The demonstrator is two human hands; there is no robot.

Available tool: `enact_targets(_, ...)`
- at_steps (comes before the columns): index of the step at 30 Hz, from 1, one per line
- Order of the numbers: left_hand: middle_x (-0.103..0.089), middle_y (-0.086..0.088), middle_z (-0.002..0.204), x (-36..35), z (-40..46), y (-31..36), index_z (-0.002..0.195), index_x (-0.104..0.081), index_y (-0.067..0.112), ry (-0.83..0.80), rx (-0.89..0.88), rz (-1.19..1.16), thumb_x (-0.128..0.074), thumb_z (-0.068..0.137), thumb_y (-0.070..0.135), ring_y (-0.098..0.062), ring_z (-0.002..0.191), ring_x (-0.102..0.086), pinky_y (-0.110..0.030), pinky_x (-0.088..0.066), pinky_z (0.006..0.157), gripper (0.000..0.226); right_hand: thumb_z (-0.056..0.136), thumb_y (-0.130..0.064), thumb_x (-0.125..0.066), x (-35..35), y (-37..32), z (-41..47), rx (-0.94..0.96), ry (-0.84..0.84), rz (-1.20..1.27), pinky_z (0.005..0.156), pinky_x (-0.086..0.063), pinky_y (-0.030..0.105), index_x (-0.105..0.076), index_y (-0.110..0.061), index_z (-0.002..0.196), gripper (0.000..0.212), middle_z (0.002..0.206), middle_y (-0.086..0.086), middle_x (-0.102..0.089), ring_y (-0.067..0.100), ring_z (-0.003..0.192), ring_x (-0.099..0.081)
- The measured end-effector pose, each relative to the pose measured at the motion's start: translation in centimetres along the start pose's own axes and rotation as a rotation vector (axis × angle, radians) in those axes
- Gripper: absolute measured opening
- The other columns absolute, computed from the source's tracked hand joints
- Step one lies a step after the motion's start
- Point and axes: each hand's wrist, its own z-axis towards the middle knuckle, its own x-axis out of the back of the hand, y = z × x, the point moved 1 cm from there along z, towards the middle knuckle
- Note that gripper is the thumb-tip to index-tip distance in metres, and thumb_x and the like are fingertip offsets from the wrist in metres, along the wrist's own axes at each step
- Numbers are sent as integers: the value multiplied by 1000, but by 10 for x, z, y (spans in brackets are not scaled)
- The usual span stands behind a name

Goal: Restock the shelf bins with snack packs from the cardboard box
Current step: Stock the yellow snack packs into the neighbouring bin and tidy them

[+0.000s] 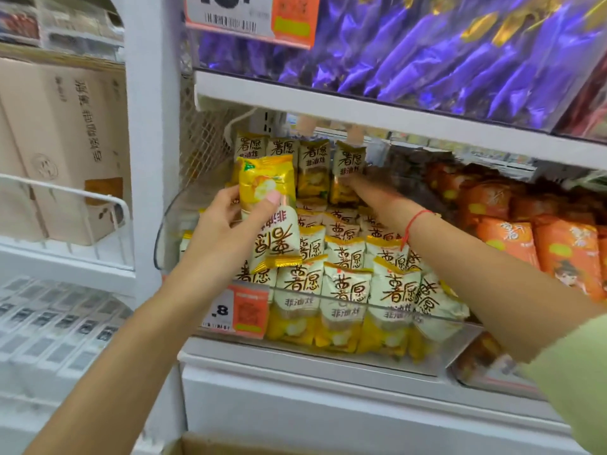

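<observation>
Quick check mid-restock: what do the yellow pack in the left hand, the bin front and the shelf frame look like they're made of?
Yellow snack pack held by the left hand: glossy plastic film, probably foil-lined; it shines and has crimped ends. Bin front: clear rigid plastic, likely acrylic; the packs show through it. Shelf frame: white painted metal, by its smooth flat look, though that is less certain.

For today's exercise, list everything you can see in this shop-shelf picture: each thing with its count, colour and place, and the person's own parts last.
Yellow-and-white snack packs: many, filling the clear middle bin.
Held pack: one, yellow and white, upside down.
Orange packs: several, bin to the right.
Purple packs: many, upper shelf.
Price tags: two, white and orange, on bin fronts.
Cardboard boxes: tan, left shelf.
Open box: one, bottom edge.
Left hand: holds the pack.
Right hand: blurred, reaching the back row; red string bracelet.
</observation>
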Motion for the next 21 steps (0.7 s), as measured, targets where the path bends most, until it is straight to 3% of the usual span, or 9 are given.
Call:
enact_targets(2, -63, 11, 121, -2, -2, 1, 131, -50, 32, -6, -13, -4, -58, 77, 57, -8, 112, -60, -34, -45, 100, 60, 85, -25, -65, 0, 1, 1, 41, 84, -76, 97, -47, 30, -57, -15, 122, 39, 125, 4, -61, 23, 116, -57)
enact_targets(4, -62, 11, 123, -2, -3, 2, 130, -50, 33, -14, -11, 3, -57, 68, 62, -9, 114, -59, -39, -44, 103, 69, 82, -29, -70, -4, 3, -2, 68, 107, -146, 96, -48, 34, -52, -13, 126, 50, 125, 7, -61, 27, 117, -57)
enact_targets(7, -61, 12, 125, -3, -2, 2, 121, -49, 39, -21, 12, 4, -57, 75, 60, -10, 114, -58, -41, -43, 104, 52, 86, -33, -66, -12, 8, -5, 95, 105, -232, 94, -48, 37, -35, -8, 140, 67, 128, 10, -59, 31, 117, -56)
enact_targets(12, -59, 11, 127, -1, -4, 2, 130, -46, 35, -16, 37, 1, -59, 80, 57, -10, 112, -59, -42, -44, 102, 56, 93, -35, -55, -2, -6, -17, 85, -86, -289, 102, -43, 37, -11, -6, 150, 78, 141, 8, -46, 29, 127, -47)
enact_targets(14, -59, 10, 128, 0, -9, 5, 131, -47, 33, -23, 26, -3, -61, 73, 61, -10, 114, -59, -42, -43, 103, 66, 93, -33, -54, 5, -10, -28, 101, -145, -261, 100, -43, 35, -22, -11, 145, 65, 128, 1, -48, 23, 122, -49)
enact_targets(17, -60, 7, 127, -1, -16, 13, 131, -48, 29, -29, 34, -9, -64, 63, 60, -11, 114, -58, -39, -43, 103, 76, 91, -31, -57, 20, -19, -52, 130, -77, -271, 93, -49, 39, -38, -12, 135, 51, 124, 3, -56, 25, 111, -57)
enact_targets(19, -62, 5, 123, 0, -19, 19, 131, -48, 24, -30, 48, -41, -73, 61, 55, -11, 111, -60, -39, -45, 102, 80, 92, -30, -57, 28, -23, -83, 116, -29, -140, 93, -48, 38, -50, -14, 125, 37, 120, 7, -60, 27, 110, -58)
enact_targets(21, -65, 0, 120, 2, -21, 22, 130, -49, 16, 1, 98, -203, -85, 57, 44, -15, 109, -63, -38, -47, 100, 87, 93, -35, -57, 35, -27, -126, 64, -7, 101, 96, -47, 36, -55, -18, 119, 31, 116, 0, -61, 20, 110, -57)
